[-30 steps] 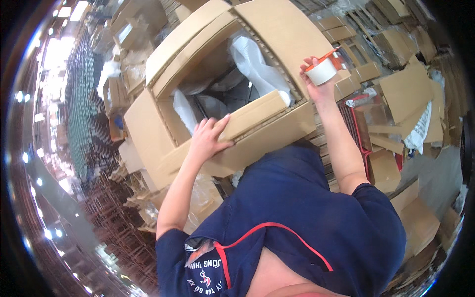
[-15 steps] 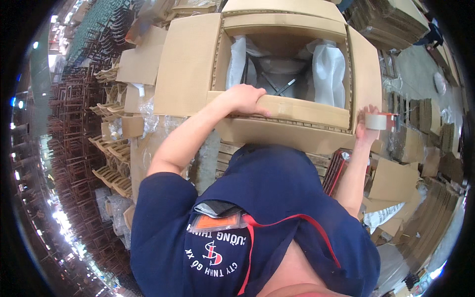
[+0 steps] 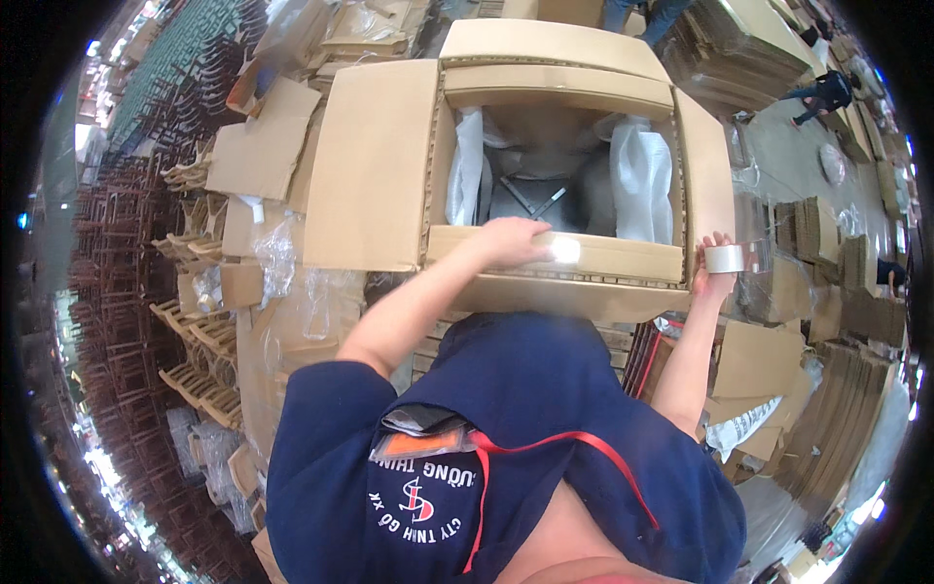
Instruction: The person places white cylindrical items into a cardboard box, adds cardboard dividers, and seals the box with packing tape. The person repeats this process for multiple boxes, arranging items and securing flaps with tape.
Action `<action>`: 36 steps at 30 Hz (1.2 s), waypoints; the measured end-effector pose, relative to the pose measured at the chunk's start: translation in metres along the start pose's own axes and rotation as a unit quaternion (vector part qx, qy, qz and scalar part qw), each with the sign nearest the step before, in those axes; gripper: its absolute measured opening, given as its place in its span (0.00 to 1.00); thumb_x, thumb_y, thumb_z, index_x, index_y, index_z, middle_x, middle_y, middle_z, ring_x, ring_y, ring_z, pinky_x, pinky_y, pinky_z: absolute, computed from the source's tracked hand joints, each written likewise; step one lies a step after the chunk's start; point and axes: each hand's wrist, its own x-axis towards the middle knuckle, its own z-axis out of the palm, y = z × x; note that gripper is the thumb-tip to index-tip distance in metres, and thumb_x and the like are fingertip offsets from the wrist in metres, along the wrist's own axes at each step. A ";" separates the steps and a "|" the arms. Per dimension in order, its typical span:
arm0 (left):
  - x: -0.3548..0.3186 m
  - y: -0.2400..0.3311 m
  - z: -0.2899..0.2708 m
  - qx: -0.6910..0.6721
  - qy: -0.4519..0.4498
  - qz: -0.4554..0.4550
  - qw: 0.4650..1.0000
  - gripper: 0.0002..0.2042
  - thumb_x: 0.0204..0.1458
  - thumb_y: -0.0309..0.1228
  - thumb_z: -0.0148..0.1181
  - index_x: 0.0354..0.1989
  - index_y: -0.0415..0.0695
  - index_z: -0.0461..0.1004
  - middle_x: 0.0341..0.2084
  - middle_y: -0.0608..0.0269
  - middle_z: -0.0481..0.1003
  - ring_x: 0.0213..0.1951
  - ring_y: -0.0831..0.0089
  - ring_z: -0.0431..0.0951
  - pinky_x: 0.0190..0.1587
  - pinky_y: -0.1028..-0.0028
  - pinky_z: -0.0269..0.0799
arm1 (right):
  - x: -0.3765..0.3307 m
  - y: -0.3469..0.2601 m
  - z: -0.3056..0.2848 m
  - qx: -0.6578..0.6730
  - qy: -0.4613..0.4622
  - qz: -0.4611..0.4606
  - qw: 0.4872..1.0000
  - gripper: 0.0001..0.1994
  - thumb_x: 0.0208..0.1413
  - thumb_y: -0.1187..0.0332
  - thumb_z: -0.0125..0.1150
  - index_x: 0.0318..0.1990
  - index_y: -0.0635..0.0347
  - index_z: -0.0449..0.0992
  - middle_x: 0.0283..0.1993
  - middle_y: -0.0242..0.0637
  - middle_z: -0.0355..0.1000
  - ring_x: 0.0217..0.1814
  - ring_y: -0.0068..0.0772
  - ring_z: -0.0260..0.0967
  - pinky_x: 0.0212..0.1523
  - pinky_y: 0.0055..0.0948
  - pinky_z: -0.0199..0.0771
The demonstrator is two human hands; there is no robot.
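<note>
An open cardboard box point(image 3: 375, 165) stands in front of me with its flaps folded outward. Along its near side runs a cardboard strip point(image 3: 623, 255), gripped by my left hand point(image 3: 511, 241) with the fingers over its upper edge. Beside those fingertips a bright shiny patch point(image 3: 564, 249) shows on the strip. At the box's near right corner my right hand point(image 3: 713, 268) is closed around a tape dispenser, largely hidden, with a pale tape roll point(image 3: 725, 258). White foam sheets point(image 3: 642, 185) line both sides inside the box, around a dark item with two thin crossed bars point(image 3: 533, 201).
Wooden frames point(image 3: 202, 365) and loose cardboard point(image 3: 255, 146) lie to the left. Flattened cartons are stacked at the far right point(image 3: 725, 58) and near right point(image 3: 827, 419). Another person point(image 3: 829, 92) is at the far right; someone's legs point(image 3: 647, 18) show beyond the box.
My left hand has slid right along the near cardboard strip, and a shiny patch now shows by its fingertips. The right hand keeps the tape dispenser near the corner. The view has shifted slightly.
</note>
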 end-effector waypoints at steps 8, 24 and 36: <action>-0.005 0.038 0.032 0.116 0.152 0.002 0.982 0.33 0.58 0.59 0.60 0.62 0.44 0.75 0.52 0.52 0.77 0.56 0.56 0.73 0.57 0.55 0.65 | 0.000 0.004 0.001 -0.037 -0.022 -0.041 0.998 0.22 0.71 0.62 0.54 0.70 0.54 0.68 0.57 0.41 0.75 0.54 0.44 0.76 0.53 0.43 0.82; -0.131 0.082 0.125 -0.245 0.186 -0.093 0.947 0.15 0.61 0.42 0.62 0.47 0.44 0.80 0.44 0.52 0.82 0.48 0.53 0.82 0.50 0.55 0.76 | 0.013 0.089 0.211 -0.167 -0.474 0.160 0.850 0.33 0.60 0.80 0.58 0.74 0.58 0.61 0.71 0.43 0.65 0.70 0.39 0.67 0.69 0.43 0.69; -0.370 -0.115 0.288 -0.390 0.379 -0.407 0.734 0.22 0.61 0.47 0.62 0.55 0.44 0.80 0.49 0.49 0.83 0.53 0.51 0.82 0.54 0.54 0.77 | -0.345 0.290 0.352 -0.297 -0.461 -0.143 0.824 0.21 0.68 0.72 0.58 0.67 0.65 0.72 0.61 0.37 0.77 0.54 0.30 0.76 0.48 0.31 0.80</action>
